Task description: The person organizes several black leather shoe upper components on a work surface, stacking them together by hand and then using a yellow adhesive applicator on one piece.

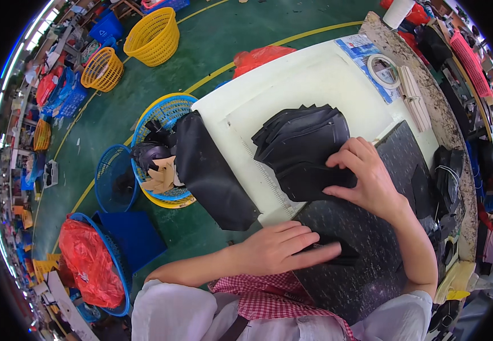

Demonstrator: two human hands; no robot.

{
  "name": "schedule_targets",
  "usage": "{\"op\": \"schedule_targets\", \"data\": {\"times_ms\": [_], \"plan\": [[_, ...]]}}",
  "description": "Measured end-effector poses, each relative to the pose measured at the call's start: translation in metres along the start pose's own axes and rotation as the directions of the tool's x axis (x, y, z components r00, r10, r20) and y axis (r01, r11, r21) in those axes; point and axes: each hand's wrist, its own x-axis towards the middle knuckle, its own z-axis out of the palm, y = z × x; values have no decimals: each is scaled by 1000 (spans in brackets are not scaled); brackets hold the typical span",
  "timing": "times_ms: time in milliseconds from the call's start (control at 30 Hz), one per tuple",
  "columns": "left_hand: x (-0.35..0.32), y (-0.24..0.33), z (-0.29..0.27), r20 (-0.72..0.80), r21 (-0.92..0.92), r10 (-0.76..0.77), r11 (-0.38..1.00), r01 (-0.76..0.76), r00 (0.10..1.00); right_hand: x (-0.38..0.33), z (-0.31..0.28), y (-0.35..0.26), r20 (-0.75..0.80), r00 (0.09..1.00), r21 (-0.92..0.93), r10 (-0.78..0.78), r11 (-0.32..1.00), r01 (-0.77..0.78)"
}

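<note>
A fanned stack of black leather-like cut pieces [300, 133] lies on the white table board [246, 96]. My right hand [369, 179] is at the stack's near right edge, its curled fingers and thumb on the nearest black piece [303, 181]. Nearer to me, my left hand [283, 247] lies palm down with fingers stretched out over the dark speckled board [371, 284]. Its fingertips reach a small pile of black pieces [346, 254], partly hidden under them. A larger black sheet [209, 176] drapes over the table's left edge.
Left of the table, a blue basket [167, 108] holds scraps. A blue bin [116, 176] and a basket with a red plastic bag [90, 261] stand nearby. A tape roll [384, 71] lies at the far right, beside pale strips [414, 99]. Yellow baskets [154, 37] stand farther off.
</note>
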Motion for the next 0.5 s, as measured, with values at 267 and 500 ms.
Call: {"op": "schedule_targets", "data": {"times_ms": [267,500], "plan": [[16,-8,-19,-22,75,-201,977,202,979,-17,-10,-18,232,972,584,-37,805,-108],[13,-8,-14,19,108,18,994,-20,1000,33,-6,13,-278,945,-222,-174,969,113]]}}
